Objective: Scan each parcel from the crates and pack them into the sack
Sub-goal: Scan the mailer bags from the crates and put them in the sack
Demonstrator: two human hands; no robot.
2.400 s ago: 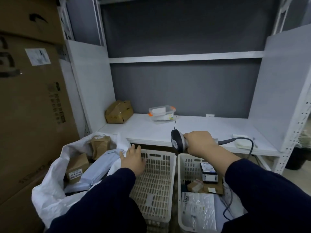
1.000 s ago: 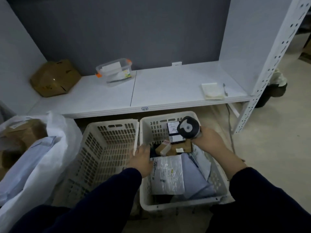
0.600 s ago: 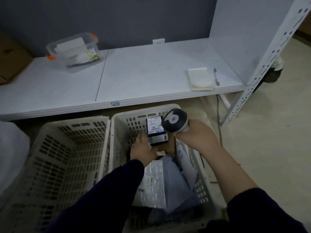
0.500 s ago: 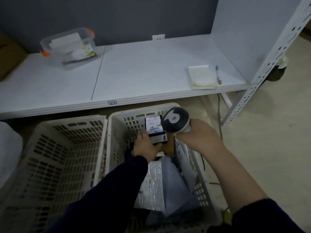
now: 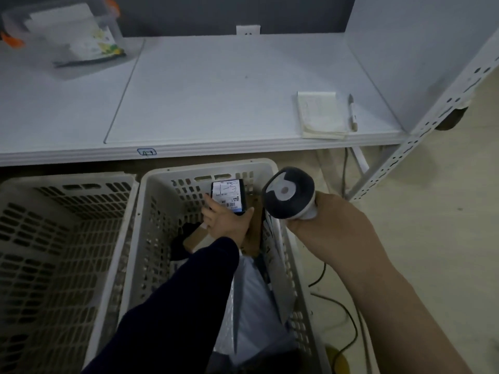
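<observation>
Left hand (image 5: 225, 221) pinches the black parcel (image 5: 228, 195) label-up; right hand (image 5: 332, 225), at 3 o'clock, grips the barcode scanner (image 5: 289, 197), probably to read it.

One head-worn wide-angle view, pitched steeply downward.
Lens sits close above the right crate (image 5: 205, 166), with the left crate (image 5: 67, 178) at frame left; it faces the white shelf (image 5: 216, 90) ahead, with floor (image 5: 432, 238) at right.

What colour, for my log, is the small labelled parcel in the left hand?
The small parcel is black, white-labelled; head view.
</observation>
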